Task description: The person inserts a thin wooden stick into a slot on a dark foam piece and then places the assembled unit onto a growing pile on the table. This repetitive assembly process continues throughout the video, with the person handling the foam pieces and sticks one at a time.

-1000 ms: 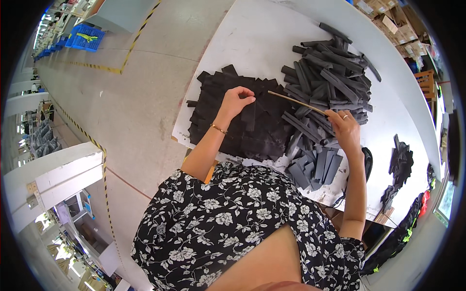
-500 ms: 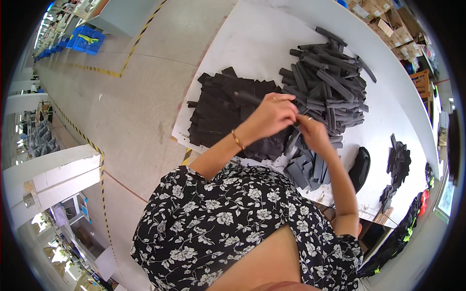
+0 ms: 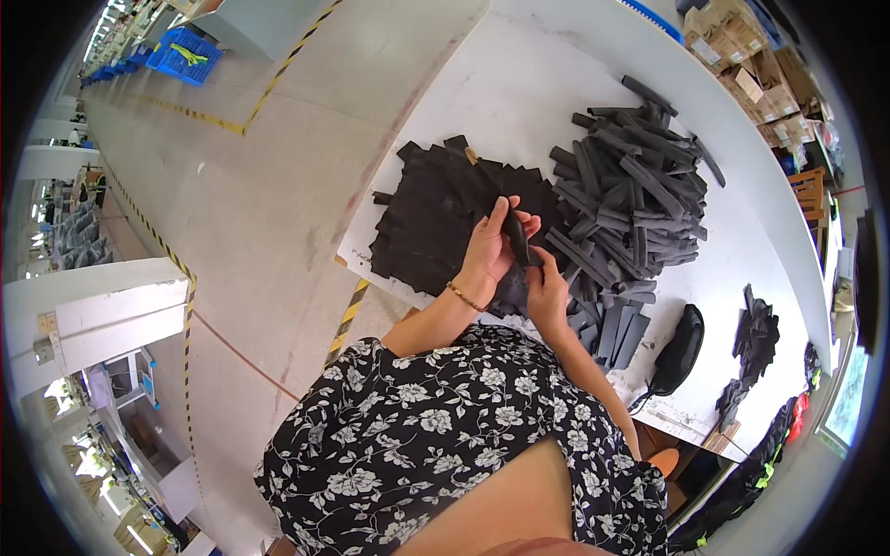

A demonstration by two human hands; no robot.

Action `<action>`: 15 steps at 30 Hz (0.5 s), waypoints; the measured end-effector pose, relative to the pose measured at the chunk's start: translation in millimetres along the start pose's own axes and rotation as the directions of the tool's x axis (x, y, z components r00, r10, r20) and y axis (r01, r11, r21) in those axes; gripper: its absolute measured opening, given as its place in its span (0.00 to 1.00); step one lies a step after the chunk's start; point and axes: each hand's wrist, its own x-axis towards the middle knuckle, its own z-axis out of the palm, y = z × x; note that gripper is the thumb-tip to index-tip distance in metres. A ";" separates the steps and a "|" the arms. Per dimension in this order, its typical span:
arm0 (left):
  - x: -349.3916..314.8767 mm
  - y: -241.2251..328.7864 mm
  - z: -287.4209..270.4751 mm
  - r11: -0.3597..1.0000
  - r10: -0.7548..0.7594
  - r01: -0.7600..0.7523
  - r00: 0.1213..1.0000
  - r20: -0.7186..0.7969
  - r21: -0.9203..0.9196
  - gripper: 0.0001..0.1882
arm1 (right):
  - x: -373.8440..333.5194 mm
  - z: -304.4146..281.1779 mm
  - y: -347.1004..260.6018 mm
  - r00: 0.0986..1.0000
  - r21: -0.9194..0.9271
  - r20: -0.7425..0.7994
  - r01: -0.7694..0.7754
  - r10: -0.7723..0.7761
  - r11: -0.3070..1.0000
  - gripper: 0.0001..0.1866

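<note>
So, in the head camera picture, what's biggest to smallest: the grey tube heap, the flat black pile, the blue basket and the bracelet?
1. Grey tube heap and flat black pile: too alike to rank; hands hide some of the pile.
2. Blue basket, which looks farther away.
3. Bracelet.

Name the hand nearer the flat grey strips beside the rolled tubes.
Right. The right hand is just left of the grey strips; the left hand is farther left and forward.

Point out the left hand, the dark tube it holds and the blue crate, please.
Left hand (image 3: 487, 252): head view, middle of the hand.
Dark tube (image 3: 518, 242): head view, stretch between the hands.
Blue crate (image 3: 178, 67): head view, side wall.
</note>
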 end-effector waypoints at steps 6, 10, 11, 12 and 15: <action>-0.5 10.7 18.2 0.993 0.066 -0.052 0.988 -0.137 0.104 0.15 | -14.9 -9.3 -1.9 0.991 -0.103 0.109 -0.060 0.072 0.993 0.12; 13.2 25.8 23.1 0.974 0.176 -0.141 0.963 -0.206 0.176 0.13 | -33.7 -22.1 -1.8 0.970 -0.176 0.220 -0.062 0.101 0.982 0.09; 14.6 31.4 20.9 0.973 0.169 -0.129 0.964 -0.205 0.193 0.13 | -38.4 -21.6 -2.1 0.976 -0.153 0.215 0.000 0.033 0.988 0.08; 16.9 31.9 20.7 0.970 0.166 -0.125 0.967 -0.194 0.208 0.12 | -40.6 -28.0 -6.8 0.968 -0.170 0.245 -0.015 0.057 0.985 0.07; 24.3 44.5 13.8 0.895 0.387 -0.338 0.913 -0.131 0.290 0.08 | -61.2 -55.8 1.6 0.952 -0.182 0.303 0.009 0.047 0.983 0.06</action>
